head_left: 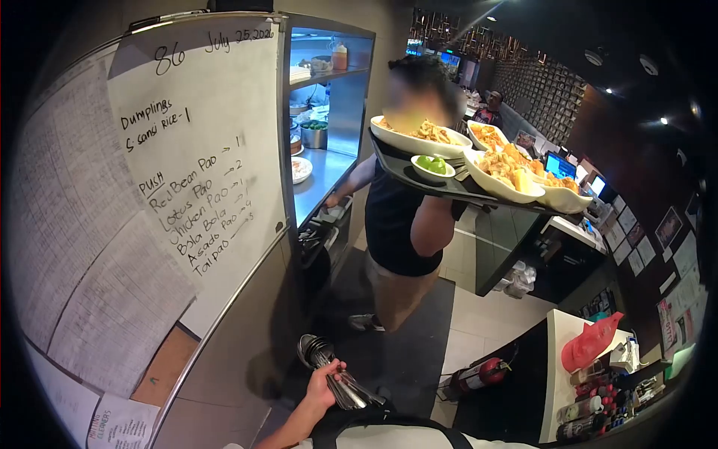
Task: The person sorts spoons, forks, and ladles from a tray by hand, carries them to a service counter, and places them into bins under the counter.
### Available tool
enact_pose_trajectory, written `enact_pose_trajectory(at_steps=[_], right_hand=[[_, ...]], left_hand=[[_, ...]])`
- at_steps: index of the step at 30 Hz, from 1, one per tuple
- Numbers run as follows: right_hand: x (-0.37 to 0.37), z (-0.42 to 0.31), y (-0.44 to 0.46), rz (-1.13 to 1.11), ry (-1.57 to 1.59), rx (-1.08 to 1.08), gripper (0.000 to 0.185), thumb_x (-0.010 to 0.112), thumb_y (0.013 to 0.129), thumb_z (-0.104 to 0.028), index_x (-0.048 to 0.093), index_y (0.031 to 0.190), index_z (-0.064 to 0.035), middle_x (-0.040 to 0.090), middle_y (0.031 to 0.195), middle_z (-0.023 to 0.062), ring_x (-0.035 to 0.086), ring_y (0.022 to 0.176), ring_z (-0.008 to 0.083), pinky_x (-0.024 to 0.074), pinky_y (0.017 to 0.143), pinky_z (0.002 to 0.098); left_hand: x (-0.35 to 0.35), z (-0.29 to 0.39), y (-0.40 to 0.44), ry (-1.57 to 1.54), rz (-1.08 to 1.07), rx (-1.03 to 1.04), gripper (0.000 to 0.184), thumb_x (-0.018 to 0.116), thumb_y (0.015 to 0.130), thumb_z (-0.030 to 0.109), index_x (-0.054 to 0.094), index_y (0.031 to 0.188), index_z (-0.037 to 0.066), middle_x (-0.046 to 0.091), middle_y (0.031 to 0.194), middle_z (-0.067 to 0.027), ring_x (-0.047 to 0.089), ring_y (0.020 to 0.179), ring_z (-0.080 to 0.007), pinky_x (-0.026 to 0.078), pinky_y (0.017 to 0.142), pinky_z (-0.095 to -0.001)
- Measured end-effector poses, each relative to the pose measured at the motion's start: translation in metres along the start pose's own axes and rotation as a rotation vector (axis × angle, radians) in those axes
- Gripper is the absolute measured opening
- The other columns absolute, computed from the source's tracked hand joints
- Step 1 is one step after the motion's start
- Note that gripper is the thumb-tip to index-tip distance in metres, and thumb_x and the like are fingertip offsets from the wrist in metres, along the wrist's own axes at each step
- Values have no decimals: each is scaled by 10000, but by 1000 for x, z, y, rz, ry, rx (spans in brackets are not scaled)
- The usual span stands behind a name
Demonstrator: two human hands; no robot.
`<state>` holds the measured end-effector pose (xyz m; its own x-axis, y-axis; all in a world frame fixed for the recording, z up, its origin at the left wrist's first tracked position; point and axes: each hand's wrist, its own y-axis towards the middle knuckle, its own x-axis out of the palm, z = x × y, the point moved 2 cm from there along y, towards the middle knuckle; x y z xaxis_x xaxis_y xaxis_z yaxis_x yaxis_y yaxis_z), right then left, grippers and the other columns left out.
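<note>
A bundle of metal spoons and other cutlery (348, 391) is in my left hand (323, 383), low in the view, with the fingers wrapped round it. The spoon bowls point up and left, and the other ends reach down and right towards my body. No part of my right hand shows. Just ahead, another person (404, 224) in a dark top holds up a black tray (404, 169). On it stand white dishes of food (505, 179) and a small bowl with green pieces (431, 166).
A whiteboard (224, 112) with handwriting covers the left wall, beside a lit pass-through shelf (325, 168). At the lower right are a fire extinguisher (482, 374) and a counter (551, 374) with a red bag (591, 344). A dark mat (430, 322) lies on the floor.
</note>
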<state>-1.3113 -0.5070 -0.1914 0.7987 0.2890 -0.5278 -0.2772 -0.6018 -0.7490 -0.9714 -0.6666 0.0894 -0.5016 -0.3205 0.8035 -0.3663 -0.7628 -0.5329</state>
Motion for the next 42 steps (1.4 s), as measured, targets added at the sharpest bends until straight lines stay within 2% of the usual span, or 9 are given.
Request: enact_pose_trajectory(at_steps=[4, 20, 23, 30, 34, 38, 39, 41, 42], right_hand=[[1, -5, -19, -10, 17, 67, 793, 366, 989, -593, 551, 1236, 137, 591, 1202, 356, 595, 1148, 445, 461, 969, 476], [-28, -45, -36, 29, 97, 121, 793, 382, 966, -634, 570, 1270, 74, 583, 1268, 312, 543, 1245, 385, 420, 1014, 428], [-31, -51, -22, 26, -14, 31, 873, 458, 956, -627, 525, 1222, 201, 595, 1238, 309, 601, 1138, 384, 457, 962, 440], [-53, -120, -105, -83, 149, 131, 827, 453, 955, -631, 488, 1322, 109, 634, 1167, 229, 621, 1039, 394, 513, 852, 497], [-36, -73, -45, -55, -73, 19, 698, 437, 959, -542, 563, 1257, 76, 628, 1197, 259, 623, 1096, 383, 507, 881, 460], [-28, -72, -35, -17, 95, 228, 585, 456, 963, -496, 619, 1221, 3, 662, 1126, 219, 655, 1027, 354, 529, 823, 459], [7, 10, 65, -74, 54, 61, 503, 464, 968, -461, 629, 1220, -58, 665, 1061, 169, 655, 986, 363, 530, 732, 515], [-20, -60, 17, -24, 104, 125, 558, 480, 959, -567, 659, 1123, -65, 655, 941, 121, 635, 811, 265, 521, 704, 499], [-8, -25, 91, 80, -272, -264, 674, 434, 949, -657, 677, 1024, -32, 677, 879, 153, 640, 800, 274, 512, 744, 456]], left_hand=[[-18, 7, 1, -27, -67, -7, 79, 668, 897, 137, 606, 872, 95, 651, 852, -50, 516, 624, -110, 497, 629, -327], [-32, 14, -5, -110, -78, 35, 75, 675, 901, 152, 615, 877, 113, 663, 841, -40, 539, 611, -98, 521, 626, -328], [-39, 18, -1, -109, -77, 35, 87, 682, 895, 159, 618, 877, 104, 660, 825, -39, 544, 609, -99, 521, 626, -325], [-43, 26, -1, -125, -51, 88, 86, 664, 906, 163, 615, 896, 93, 639, 791, -28, 538, 599, -102, 520, 611, -332], [-52, 26, 10, -124, 2, 91, 88, 651, 917, 169, 611, 907, 91, 629, 783, -23, 529, 585, -102, 517, 608, -329], [-33, 30, 8, -84, 30, 149, 66, 636, 929, 168, 621, 896, 113, 644, 816, -20, 524, 580, -96, 492, 600, -310], [-34, 29, 13, -99, 4, 116, 63, 636, 929, 168, 620, 899, 115, 647, 824, -21, 523, 581, -95, 491, 602, -309], [-46, 24, 29, -145, -26, 72, 57, 638, 928, 168, 620, 904, 119, 654, 840, -24, 520, 585, -93, 488, 606, -308], [-57, 22, 42, -141, -35, 63, 58, 646, 924, 168, 617, 914, 119, 658, 860, -27, 518, 599, -90, 487, 624, -307]])
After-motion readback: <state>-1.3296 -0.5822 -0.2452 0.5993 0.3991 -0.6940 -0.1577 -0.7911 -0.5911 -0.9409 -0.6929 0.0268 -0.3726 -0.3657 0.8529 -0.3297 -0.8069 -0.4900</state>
